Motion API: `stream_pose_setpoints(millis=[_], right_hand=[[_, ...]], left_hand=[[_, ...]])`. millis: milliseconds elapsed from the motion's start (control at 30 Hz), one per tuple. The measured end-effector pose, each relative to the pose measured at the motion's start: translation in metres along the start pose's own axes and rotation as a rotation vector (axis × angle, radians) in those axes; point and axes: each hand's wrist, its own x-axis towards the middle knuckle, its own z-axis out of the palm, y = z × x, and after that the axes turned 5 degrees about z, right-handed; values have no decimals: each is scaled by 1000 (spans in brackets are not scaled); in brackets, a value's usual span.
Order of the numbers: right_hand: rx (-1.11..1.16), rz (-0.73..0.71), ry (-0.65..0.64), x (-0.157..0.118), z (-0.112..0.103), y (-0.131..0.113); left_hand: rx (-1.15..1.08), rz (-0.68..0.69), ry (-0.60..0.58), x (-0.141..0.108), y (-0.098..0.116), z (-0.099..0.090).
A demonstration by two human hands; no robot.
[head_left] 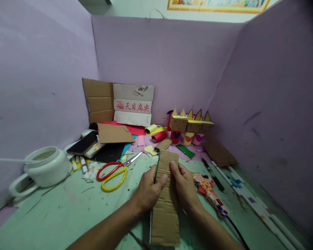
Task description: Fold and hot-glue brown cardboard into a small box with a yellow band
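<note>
A long strip of brown corrugated cardboard [165, 222] stands tilted up in front of me, its far end raised off the table. My left hand [150, 187] grips its left edge, with the thumb lying across the front face. On the opposite edge, my right hand [184, 184] holds on with its thumb near the top and its fingers behind. A thin green edge shows along the strip's upper left side. Right of my right hand lies a glue gun [211, 194] covered in colourful patches. Scissors [114, 177] with red and yellow handles rest open to the left.
A white pot [47, 168] with a stick in it stands at left, near a phone [82, 143]. Cardboard figures [190, 126] on paper tubes stand at the back. A cutter knife [213, 173] and white rods [255, 205] lie right. Purple walls [161, 62] enclose the table.
</note>
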Motion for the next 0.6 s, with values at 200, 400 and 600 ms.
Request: stream_pose_setpoints(millis=[200, 400, 600], right_hand=[[-11, -36, 46, -4, 3, 3], [1, -25, 45, -8, 5, -1], [158, 46, -41, -7, 6, -10]], left_hand=[[115, 17, -27, -5, 5, 3], [53, 41, 0, -4, 1, 3], [-310, -70, 6, 5, -4, -2]])
